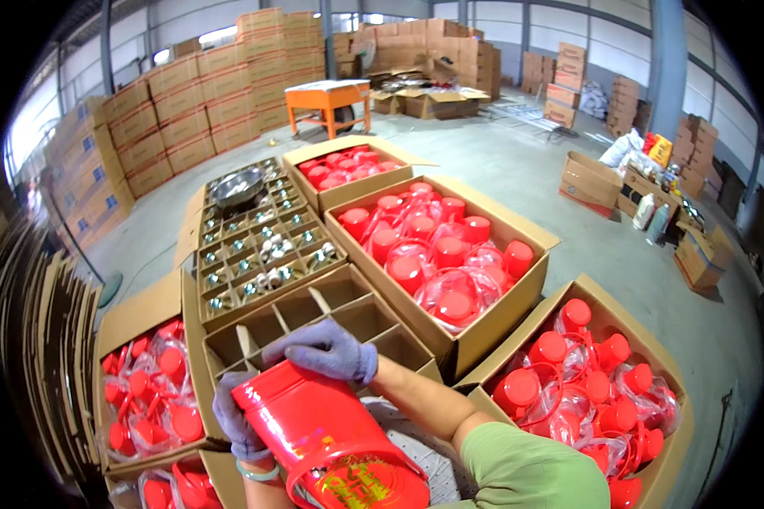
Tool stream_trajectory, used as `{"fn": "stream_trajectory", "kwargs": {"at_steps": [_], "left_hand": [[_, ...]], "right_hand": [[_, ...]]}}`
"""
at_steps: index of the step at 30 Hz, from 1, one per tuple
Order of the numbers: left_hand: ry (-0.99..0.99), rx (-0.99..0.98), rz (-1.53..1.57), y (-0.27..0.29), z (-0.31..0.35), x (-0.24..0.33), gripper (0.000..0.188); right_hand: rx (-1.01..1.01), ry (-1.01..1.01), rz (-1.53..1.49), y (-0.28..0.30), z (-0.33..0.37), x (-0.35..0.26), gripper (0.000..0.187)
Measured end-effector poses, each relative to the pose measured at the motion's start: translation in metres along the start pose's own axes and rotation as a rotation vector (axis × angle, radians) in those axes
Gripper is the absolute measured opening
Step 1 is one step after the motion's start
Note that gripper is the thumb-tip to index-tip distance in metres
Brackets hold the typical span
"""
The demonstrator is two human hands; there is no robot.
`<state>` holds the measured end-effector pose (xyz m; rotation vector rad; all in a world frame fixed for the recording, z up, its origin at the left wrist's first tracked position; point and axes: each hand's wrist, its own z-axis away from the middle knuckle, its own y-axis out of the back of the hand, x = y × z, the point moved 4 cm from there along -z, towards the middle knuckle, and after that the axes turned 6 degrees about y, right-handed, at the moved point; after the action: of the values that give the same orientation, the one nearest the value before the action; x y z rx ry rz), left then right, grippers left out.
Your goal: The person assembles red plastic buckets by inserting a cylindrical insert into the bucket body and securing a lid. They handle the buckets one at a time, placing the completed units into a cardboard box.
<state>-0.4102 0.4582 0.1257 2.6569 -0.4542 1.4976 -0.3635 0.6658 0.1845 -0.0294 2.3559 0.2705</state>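
A glossy red cylinder [314, 424], which looks like a thermos casing, is tilted in front of my body, with a band around it and yellow print on its near part. My left hand [239, 416], in a grey-purple glove, grips its left side. My gloved right hand [327, 349] lies bent over its far end; some fingertips are hidden. Just beyond my hands is a cardboard carton with dividers [301, 307], several compartments of it bare. Behind it, another divided carton [229, 316] holds silvery, shiny rounded pieces, with a dark metal bowl [239, 187] on top.
Open cartons of red plastic parts in clear bags stand at the right [467, 349], lower right [666, 467], left [132, 322] and back [314, 197]. Flattened cardboard [47, 356] leans at far left. An orange cart [327, 100] and stacked boxes [178, 110] stand farther back.
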Motion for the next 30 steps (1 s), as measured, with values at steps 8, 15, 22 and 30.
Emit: {"fn": "stream_trajectory", "kwargs": {"at_steps": [8,15,22,30], "left_hand": [[0.282,-0.074,0.247,0.006,0.001,0.016,0.047],[0.378,-0.222,0.499,0.005,0.005,-0.019,0.033],[0.176,-0.187,0.171,0.003,-0.005,0.047,0.043],[0.12,-0.157,0.018,0.006,-0.007,0.056,0.047]], "right_hand": [[-0.204,-0.171,-0.142,-0.004,-0.008,-0.011,0.035],[-0.181,-0.023,0.051,-0.038,-0.033,-0.075,0.046],[-0.258,-0.369,0.031,0.0,-0.008,-0.01,0.063],[-0.071,-0.228,0.143,0.01,0.011,0.012,0.046]]}}
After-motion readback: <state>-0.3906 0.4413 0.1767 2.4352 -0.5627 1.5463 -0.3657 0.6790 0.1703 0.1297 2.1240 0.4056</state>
